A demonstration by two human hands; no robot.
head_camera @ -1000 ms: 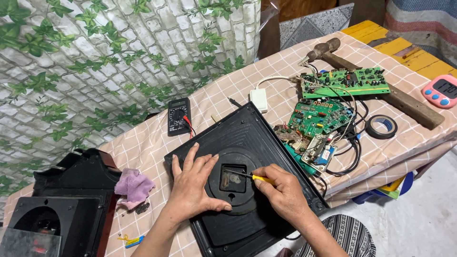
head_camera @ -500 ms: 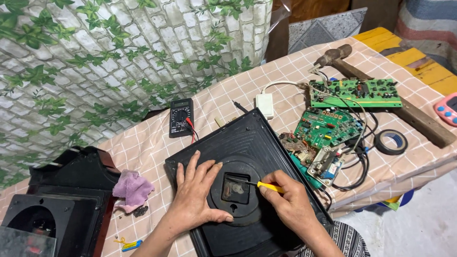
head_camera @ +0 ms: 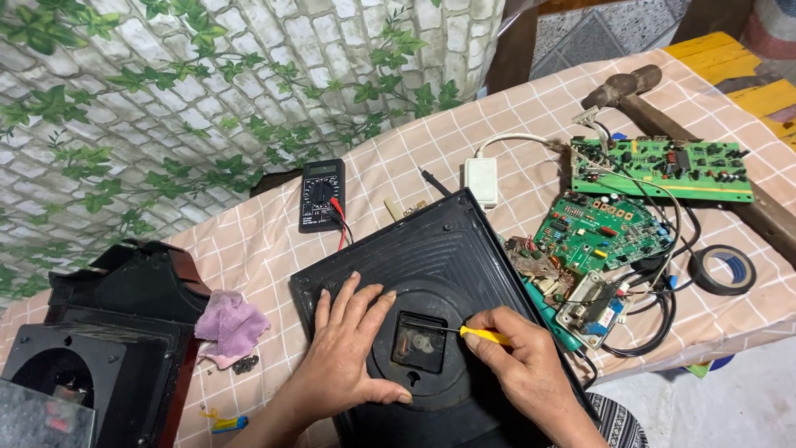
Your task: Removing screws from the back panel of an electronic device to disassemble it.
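Here the right hand (head_camera: 526, 365) fingers grip a yellow screwdriver (head_camera: 479, 333) in the black housing's (head_camera: 431, 249) opening (head_camera: 419, 342); left hand (head_camera: 352, 348) lies flat, open.

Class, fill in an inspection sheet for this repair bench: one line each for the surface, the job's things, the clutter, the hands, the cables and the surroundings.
Surface: table under a pink checked cloth.
Job's things: black square panel lying flat, small opening at its round centre showing gears; yellow-handled screwdriver, tip at the opening.
Clutter: multimeter, two green circuit boards, tape roll, hammer, pink rag, black housing.
Hands: left hand flat on the panel; right hand gripping the screwdriver.
Cables: red meter lead; black wires looped by the boards; white adapter with cord.
Surroundings: stone-pattern wall with leaves.
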